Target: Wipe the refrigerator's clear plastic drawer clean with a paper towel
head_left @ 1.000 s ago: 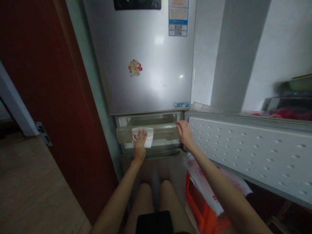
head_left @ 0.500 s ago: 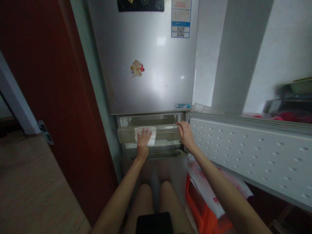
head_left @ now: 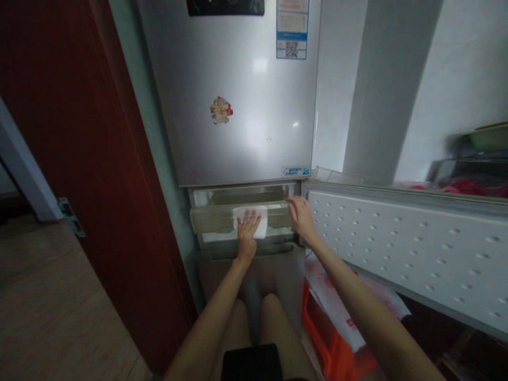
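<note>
A folded white cloth (head_left: 261, 226) lies flat against the front of a clear plastic drawer (head_left: 210, 220) in the lower part of a fridge. My left hand (head_left: 248, 233) presses on it with the fingers spread and stretched out. At the drawer's right end, my right hand (head_left: 302, 216) has its fingers bent over the top edge, gripping it. The drawer is pulled partly out of its compartment. What is inside it cannot be made out.
The lower fridge door (head_left: 397, 243) stands swung out to the right. Beneath it is an orange plastic stool (head_left: 333, 354) with a white plastic bag (head_left: 337, 301) on top. A reddish-brown door (head_left: 91, 159) rises on the left. A closed silver fridge door (head_left: 246, 95) is above the drawer.
My left hand and the cloth have slid to the right along the drawer front. My right hand keeps its place on the drawer's edge.
</note>
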`<state>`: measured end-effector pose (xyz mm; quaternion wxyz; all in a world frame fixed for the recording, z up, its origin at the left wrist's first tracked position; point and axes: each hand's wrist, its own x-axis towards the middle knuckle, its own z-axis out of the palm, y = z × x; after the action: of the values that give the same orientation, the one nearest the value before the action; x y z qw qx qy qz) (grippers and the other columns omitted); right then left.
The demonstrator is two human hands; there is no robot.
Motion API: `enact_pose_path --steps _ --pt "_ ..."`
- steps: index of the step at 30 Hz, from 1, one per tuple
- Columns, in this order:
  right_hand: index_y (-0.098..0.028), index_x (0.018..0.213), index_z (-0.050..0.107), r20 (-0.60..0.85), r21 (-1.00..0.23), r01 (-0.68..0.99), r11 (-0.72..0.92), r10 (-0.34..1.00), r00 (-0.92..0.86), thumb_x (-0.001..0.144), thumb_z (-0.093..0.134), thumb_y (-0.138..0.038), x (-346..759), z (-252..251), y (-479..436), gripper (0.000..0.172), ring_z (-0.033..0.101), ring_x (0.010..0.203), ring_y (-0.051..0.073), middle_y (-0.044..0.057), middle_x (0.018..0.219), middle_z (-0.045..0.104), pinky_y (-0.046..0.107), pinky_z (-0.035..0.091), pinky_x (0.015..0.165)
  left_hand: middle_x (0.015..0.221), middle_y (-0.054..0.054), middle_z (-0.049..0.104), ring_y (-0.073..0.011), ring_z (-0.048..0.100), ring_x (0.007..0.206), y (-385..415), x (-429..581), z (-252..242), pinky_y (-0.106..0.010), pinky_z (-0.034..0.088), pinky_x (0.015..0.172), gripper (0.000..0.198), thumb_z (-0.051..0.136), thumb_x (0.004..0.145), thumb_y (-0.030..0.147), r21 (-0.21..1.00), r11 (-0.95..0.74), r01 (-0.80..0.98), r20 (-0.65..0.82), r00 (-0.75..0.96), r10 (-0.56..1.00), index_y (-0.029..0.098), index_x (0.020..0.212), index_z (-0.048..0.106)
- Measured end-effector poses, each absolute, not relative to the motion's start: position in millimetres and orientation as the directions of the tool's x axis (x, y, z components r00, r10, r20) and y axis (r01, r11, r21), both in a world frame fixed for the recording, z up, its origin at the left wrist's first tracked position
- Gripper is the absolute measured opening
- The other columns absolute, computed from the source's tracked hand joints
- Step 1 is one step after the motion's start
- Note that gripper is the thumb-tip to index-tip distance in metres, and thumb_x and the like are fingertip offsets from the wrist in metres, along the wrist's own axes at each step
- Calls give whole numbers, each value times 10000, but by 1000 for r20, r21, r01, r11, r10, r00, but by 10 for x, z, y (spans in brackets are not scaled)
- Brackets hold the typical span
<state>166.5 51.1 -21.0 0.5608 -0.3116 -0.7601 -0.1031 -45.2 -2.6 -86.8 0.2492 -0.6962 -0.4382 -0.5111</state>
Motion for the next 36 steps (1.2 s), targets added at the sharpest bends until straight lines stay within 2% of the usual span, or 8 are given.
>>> enact_pose_path --steps 6,13,17,21,27,32,36 --pt "-196 1148 561 915 -183 592 785 357 -190 959 326 -306 1670 -196 494 321 439 1164 250 97 1133 591 450 346 1043 1431 -52 456 -198 185 1426 85 -40 -815 -564 180 1144 622 290 821 -43 37 -483 875 897 184 402 241 1338 486" --pt "-206 1154 557 912 -190 588 786 363 -190 957 323 -299 1672 -199 492 319 440 1167 256 96 1141 588 469 347 1039 1377 -40 528 -189 279 1398 19 -405 -791 -503 209 1144 543 328 885 10 -141 -406 903 837 328 438 264 1340 480" --pt "-189 1142 559 911 -196 588 785 368 -188 961 328 -297 1667 -200 483 313 424 1176 239 90 1141 590 428 338 1059 1413 -52 479 -189 223 1417 -79 -748 -806 -516 187 1144 603 326 837 -32 -125 -367 922 872 278 402 261 1342 480" --pt "-198 1136 567 912 -202 587 784 369 -179 959 330 -300 1660 -195 473 313 438 1160 243 92 1125 591 433 345 1045 1440 -40 441 -182 172 1430 -168 -981 -833 -534 137 1153 672 324 778 -61 -51 -355 933 912 188 365 266 1345 477" --pt "-192 1131 576 922 -201 581 788 353 -160 957 325 -298 1643 -191 462 324 441 1147 246 99 1109 592 445 343 1036 1448 -58 429 -186 148 1436 -133 -891 -890 -553 106 1153 648 303 787 -59 48 -404 913 938 98 332 232 1334 494" --pt "-189 1129 576 923 -196 586 786 350 -161 959 326 -296 1638 -194 469 321 440 1143 247 99 1114 594 443 337 1040 1426 -45 465 -198 158 1433 -4 -514 -916 -541 124 1158 618 312 827 -42 -26 -425 905 897 209 390 257 1338 489" --pt "-170 1122 577 921 -193 595 781 353 -164 962 331 -301 1641 -191 463 322 433 1144 243 99 1108 597 421 341 1040 1389 -30 515 -223 235 1414 82 -223 -885 -541 161 1149 600 341 853 -30 -78 -433 898 856 283 433 287 1343 479"
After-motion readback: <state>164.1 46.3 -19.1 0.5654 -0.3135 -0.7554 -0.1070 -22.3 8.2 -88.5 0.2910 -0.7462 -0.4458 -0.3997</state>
